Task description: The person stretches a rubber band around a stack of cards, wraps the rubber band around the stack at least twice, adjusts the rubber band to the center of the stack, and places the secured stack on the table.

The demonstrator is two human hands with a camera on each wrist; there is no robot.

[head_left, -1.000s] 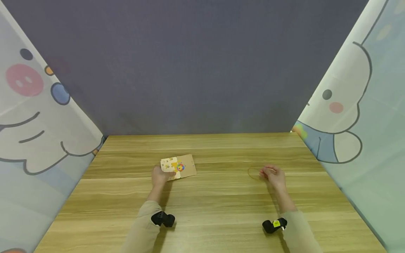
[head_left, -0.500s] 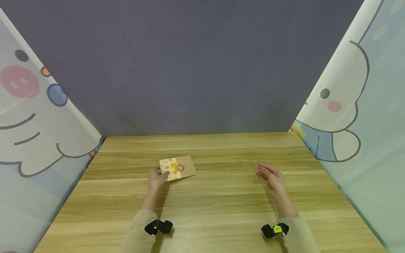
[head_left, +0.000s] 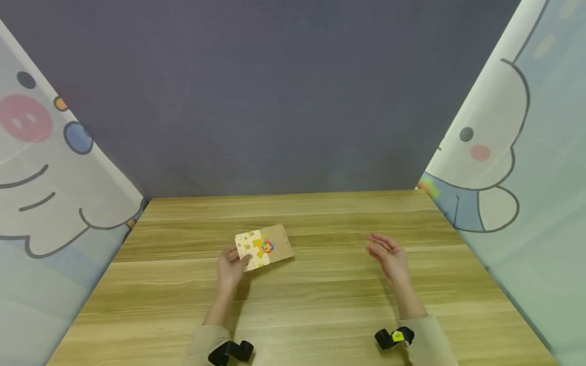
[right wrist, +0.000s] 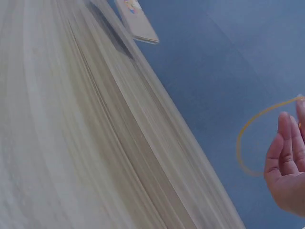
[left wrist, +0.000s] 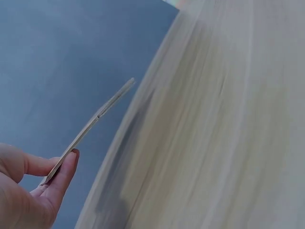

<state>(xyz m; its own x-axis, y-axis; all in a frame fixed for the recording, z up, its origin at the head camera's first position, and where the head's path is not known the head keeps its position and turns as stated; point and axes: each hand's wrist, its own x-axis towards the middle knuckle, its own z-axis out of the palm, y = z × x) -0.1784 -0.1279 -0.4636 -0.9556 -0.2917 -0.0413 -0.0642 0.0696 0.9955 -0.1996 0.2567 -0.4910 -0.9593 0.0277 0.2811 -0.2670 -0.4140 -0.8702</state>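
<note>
My left hand [head_left: 230,269] pinches the near left end of a thin card booklet [head_left: 280,244], thumb on top and fingers beneath. The booklet has a cream part with yellow figures, a brown part, and a colourful round picture between them. It is seen almost edge-on in the left wrist view, tilted over the wooden table, with its shadow below. At the right, my right hand [head_left: 389,256] holds a yellow rubber band [right wrist: 239,143] at the fingertips. The band hangs as a loose loop in the right wrist view, partly hidden by the fingers.
Both hands are over a wood-grain table [head_left: 311,305]. A dark grey panel [head_left: 293,101] stands along its far edge. Cartoon-printed curtains flank the left [head_left: 27,178] and right [head_left: 549,203] sides. Each wrist wears a small black camera.
My left hand has raised the booklet and brought it slightly right and nearer. My right hand has shifted a little left and its fingers now point more upward, the rubber band still held.
</note>
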